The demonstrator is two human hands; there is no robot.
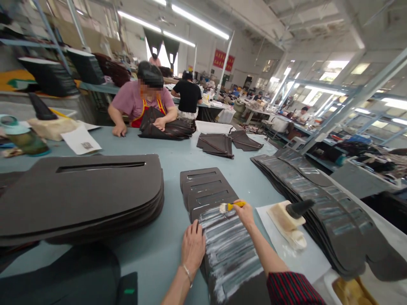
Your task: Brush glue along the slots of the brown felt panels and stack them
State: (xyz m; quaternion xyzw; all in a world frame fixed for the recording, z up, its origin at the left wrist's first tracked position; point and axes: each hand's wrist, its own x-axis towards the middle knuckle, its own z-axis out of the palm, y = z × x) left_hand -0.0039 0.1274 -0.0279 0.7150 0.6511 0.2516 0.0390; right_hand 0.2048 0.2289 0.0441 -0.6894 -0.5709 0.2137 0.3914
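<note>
My right hand (245, 215) is closed around the yellow handle of a brush (229, 206). Its pale bristles touch the upper part of a dark panel (233, 250), which is streaked with wet white glue. My left hand (193, 242) lies flat with fingers stretched along the panel's left edge, holding nothing. Beyond the streaked panel, more dark panels with narrow slots (203, 182) overlap like steps. To the right of my right hand, a cream glue container (282, 220) with a black cone-shaped top rests on a white sheet (313, 264).
A thick stack of large dark panels (104, 190) lies at left. Glue-streaked panels (337, 212) fan out along the right. Across the table, a co-worker (144, 97) handles dark leather pieces (165, 127). Flat brown pieces (216, 145) lie at the back; a bottle (25, 135) stands far left.
</note>
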